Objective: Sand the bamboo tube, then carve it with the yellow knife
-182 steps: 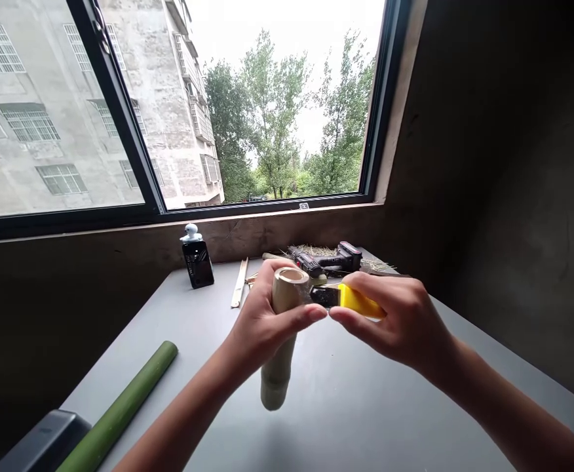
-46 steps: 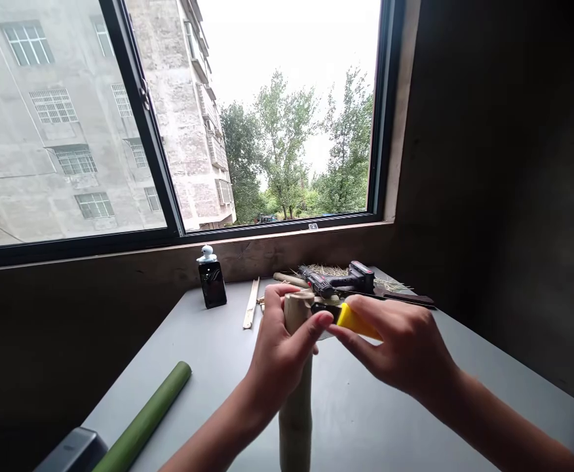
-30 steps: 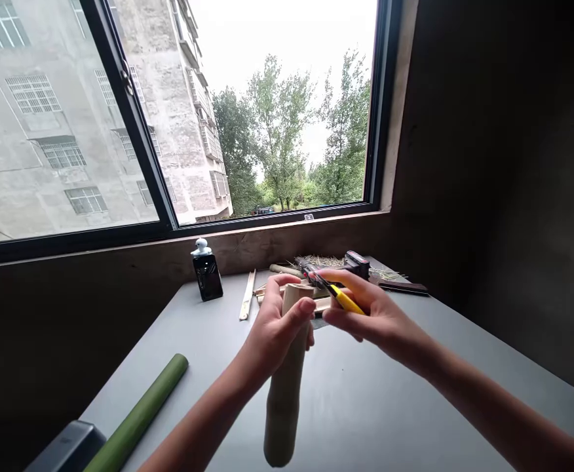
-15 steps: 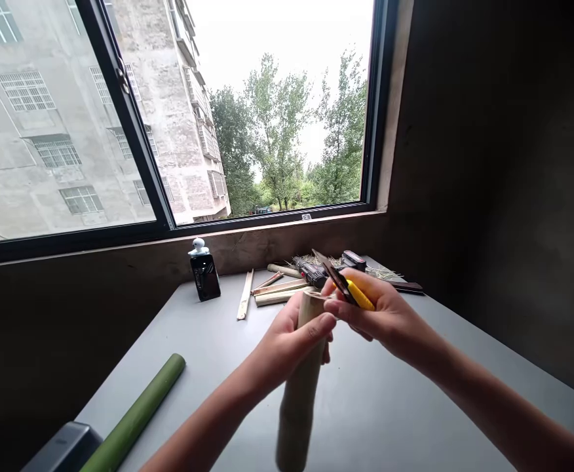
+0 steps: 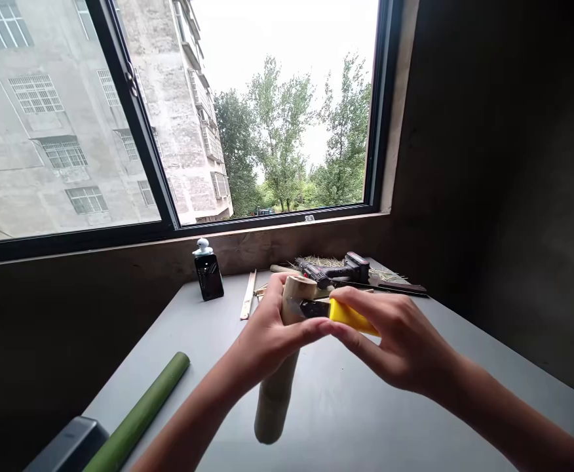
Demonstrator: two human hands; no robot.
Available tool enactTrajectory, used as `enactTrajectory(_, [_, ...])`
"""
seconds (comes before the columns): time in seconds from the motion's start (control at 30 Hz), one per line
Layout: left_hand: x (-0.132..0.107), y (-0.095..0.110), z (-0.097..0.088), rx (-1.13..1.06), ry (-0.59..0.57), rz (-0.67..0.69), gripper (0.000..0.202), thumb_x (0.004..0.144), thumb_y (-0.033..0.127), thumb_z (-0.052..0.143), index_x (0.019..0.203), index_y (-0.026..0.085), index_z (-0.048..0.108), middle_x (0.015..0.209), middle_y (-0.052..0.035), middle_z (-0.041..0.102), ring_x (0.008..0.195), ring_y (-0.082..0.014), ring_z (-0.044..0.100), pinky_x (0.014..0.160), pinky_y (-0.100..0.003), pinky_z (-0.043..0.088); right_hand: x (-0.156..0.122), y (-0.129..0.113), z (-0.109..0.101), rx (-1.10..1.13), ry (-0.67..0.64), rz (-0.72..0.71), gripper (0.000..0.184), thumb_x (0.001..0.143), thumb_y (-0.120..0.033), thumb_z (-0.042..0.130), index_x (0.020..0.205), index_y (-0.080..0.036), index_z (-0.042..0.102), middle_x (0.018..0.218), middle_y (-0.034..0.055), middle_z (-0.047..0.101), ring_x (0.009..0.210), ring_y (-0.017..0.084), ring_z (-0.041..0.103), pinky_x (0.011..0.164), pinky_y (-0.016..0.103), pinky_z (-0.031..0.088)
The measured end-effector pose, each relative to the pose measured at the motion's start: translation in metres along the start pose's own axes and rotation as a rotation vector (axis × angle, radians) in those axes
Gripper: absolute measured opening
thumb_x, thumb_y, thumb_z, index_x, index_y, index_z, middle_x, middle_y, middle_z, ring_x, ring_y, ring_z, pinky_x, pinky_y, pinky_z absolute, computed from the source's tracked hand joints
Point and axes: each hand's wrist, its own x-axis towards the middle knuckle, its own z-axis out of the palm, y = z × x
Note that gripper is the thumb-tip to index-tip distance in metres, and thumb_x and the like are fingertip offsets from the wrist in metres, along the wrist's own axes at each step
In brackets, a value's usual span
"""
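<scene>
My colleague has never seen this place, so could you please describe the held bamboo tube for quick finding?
Below the large window is a grey table. Over it, the left hand grips the bamboo tube near its open upper end. It is dull beige, unlike the green pole lying to its left.

Within our grip, the knife (image 5: 350, 317) is right of the tube (image 5: 274, 403). Beyond our grip, the drill (image 5: 339, 271) lies on the table (image 5: 365, 419); left lies a pole (image 5: 142, 413).
</scene>
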Motion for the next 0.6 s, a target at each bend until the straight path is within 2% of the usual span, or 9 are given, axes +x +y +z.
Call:
enactTrajectory(0.13, [-0.004, 0.000, 0.005, 0.016, 0.028, 0.039, 0.043, 0.086, 0.040, 0.074, 0.113, 0.020, 0.047, 0.092, 0.0005, 0.055, 0.078, -0.0120, 0.050, 0.068, -0.022, 0.043, 0.000, -0.002, -0.003, -0.039, 0.061, -0.037, 0.022, 0.096, -0.038, 0.049, 0.096, -0.018, 0.058, 0.069, -0.0011, 0.061, 0.053, 0.010, 0.051, 0.053, 0.023, 0.033])
enactTrajectory(0.27, [-0.006, 0.000, 0.007, 0.073, 0.071, 0.088, 0.042, 0.086, 0.041, 0.074, 0.115, 0.022, 0.049, 0.092, 0.0011, 0.056, 0.075, -0.0109, 0.050, 0.065, -0.021, 0.043, -0.002, -0.006, -0.007, -0.046, 0.068, -0.039, 0.021, 0.096, -0.038, 0.050, 0.096, -0.018, 0.058, 0.067, -0.0018, 0.060, 0.051, 0.010, 0.050, 0.052, 0.023, 0.033])
enactTrajectory(0.4, [-0.006, -0.003, 0.010, 0.050, 0.068, 0.075, 0.036, 0.089, 0.042, 0.070, 0.109, 0.022, 0.049, 0.083, 0.0031, 0.054, 0.067, -0.0095, 0.050, 0.060, -0.020, 0.044, -0.003, -0.008, -0.009, -0.091, 0.095, -0.009, 0.020, 0.095, -0.039, 0.053, 0.094, -0.019, 0.058, 0.067, -0.0016, 0.061, 0.051, 0.010, 0.051, 0.052, 0.024, 0.033])
enactTrajectory(0.6, [-0.004, -0.006, 0.011, 0.066, 0.083, 0.070, 0.036, 0.088, 0.044, 0.071, 0.107, 0.023, 0.049, 0.082, 0.0032, 0.055, 0.065, -0.0097, 0.050, 0.058, -0.021, 0.044, -0.005, -0.012, -0.016, 0.007, -0.018, 0.128, 0.028, 0.095, -0.045, 0.050, 0.083, -0.021, 0.057, 0.057, -0.0036, 0.053, 0.048, 0.009, 0.043, 0.048, 0.024, 0.029])
